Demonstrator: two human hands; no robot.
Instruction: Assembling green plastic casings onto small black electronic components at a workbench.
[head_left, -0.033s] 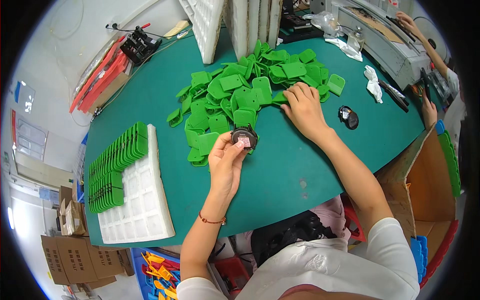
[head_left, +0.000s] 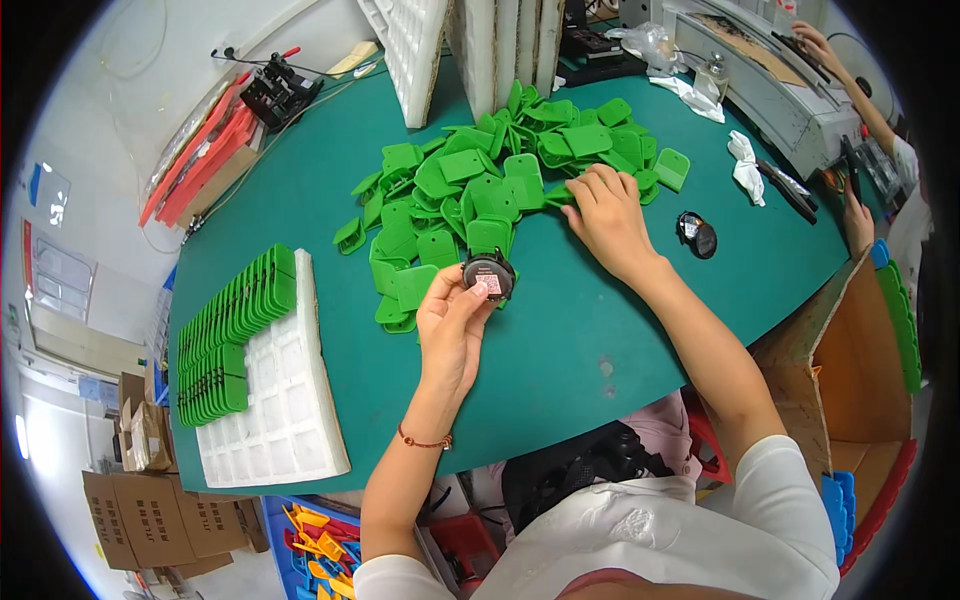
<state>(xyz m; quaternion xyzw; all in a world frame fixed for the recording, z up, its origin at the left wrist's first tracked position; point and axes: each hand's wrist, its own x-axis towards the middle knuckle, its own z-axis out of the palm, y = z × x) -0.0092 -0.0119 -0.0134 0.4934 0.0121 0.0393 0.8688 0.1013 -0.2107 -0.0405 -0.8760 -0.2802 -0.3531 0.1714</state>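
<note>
A round black watch head [head_left: 489, 272] without a strap is pinched in my left hand [head_left: 452, 322], its back with a small square label facing up. My right hand [head_left: 610, 215] is at the right front edge of a loose heap of green plastic pieces [head_left: 462, 166]. Between its thumb and forefinger is a flat green plastic piece [head_left: 558, 196], partly hidden by the fingers. On the left, a white foam tray [head_left: 275, 450] holds two rows of upright green pieces [head_left: 235, 305] with dark parts between them.
Right of my right hand lies another black round part [head_left: 697, 235]. Beyond it are pliers [head_left: 788, 190] and crumpled white tissue [head_left: 746, 168]. White foam trays [head_left: 505, 55] stand at the back. A cardboard box [head_left: 835, 350] is at the right edge, near another person's hand [head_left: 858, 222].
</note>
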